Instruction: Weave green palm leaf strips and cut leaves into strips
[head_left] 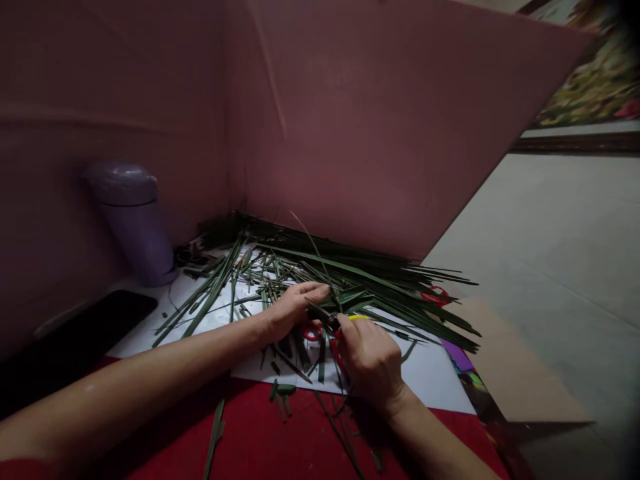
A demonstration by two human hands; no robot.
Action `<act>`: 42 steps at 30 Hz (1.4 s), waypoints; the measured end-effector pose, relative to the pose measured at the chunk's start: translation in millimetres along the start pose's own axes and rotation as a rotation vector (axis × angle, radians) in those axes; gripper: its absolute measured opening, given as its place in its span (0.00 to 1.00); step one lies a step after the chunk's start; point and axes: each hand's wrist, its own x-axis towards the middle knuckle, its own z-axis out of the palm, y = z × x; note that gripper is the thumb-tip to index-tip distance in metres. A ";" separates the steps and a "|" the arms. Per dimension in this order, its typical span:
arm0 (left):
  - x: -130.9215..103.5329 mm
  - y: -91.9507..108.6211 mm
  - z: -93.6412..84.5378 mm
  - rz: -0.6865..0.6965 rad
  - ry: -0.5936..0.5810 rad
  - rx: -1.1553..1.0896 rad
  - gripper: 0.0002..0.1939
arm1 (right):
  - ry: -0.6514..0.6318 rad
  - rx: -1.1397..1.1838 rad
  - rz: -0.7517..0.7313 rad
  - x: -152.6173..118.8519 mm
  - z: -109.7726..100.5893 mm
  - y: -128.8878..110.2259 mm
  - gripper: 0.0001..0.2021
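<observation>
A tumbler (143,233) stands by the paper's (430,383) left edge. Over the paper's middle, the left hand (293,307) pinches a leaf (347,297); the right hand (374,360) is wrapped round scissors (333,324). A leaf pile (400,285) spans the paper's back, overhanging right.

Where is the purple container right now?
In the head view, the purple container is on the left, against the pink backdrop, just beyond the flat black object and left of the long green strips.
</observation>
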 end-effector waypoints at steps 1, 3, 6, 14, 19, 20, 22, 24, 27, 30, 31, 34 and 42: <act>-1.5 -1.1 1.5 -0.009 0.001 -0.030 0.17 | 0.003 -0.022 -0.035 0.5 -1.4 -1.9 0.10; -3.8 -2.9 3.4 -0.018 0.011 -0.058 0.13 | 0.002 -0.026 -0.069 0.8 -2.4 -4.8 0.10; -5.0 -3.0 3.6 -0.030 0.047 -0.071 0.13 | 0.011 0.101 -0.035 -1.3 -0.4 -7.3 0.10; 0.3 -1.1 -10.9 -0.088 -0.079 -0.095 0.08 | 0.161 0.543 0.448 -10.5 -14.5 2.5 0.15; 0.3 -2.5 -15.1 -0.131 -0.191 -0.132 0.09 | 0.060 1.002 0.896 4.8 -12.8 34.6 0.18; 0.2 -2.4 -15.0 -0.140 -0.224 -0.146 0.10 | -0.042 1.053 0.889 6.1 -7.3 41.3 0.17; 0.3 -2.1 -14.8 -0.149 -0.276 -0.168 0.11 | -0.183 1.055 0.812 5.0 6.5 52.0 0.16; 0.8 -2.1 -15.0 -0.147 -0.292 -0.174 0.11 | -0.268 1.056 0.691 0.0 19.4 58.0 0.15; 1.6 -2.5 -16.0 -0.144 -0.278 -0.164 0.12 | -0.387 1.079 0.591 -8.6 28.5 59.4 0.15; 1.5 -2.9 -16.4 -0.153 -0.244 -0.161 0.11 | -0.417 1.125 0.545 -12.9 25.7 56.2 0.14; 1.3 -3.0 -16.4 -0.156 -0.236 -0.163 0.11 | -0.417 1.134 0.530 -13.1 23.7 54.6 0.14; 0.3 -3.0 -15.8 -0.159 -0.223 -0.172 0.10 | -0.386 1.147 0.481 -11.9 19.0 49.4 0.12; 0.5 -4.4 -17.4 -0.169 -0.186 -0.126 0.09 | -0.293 1.046 0.367 -14.3 21.0 44.5 0.13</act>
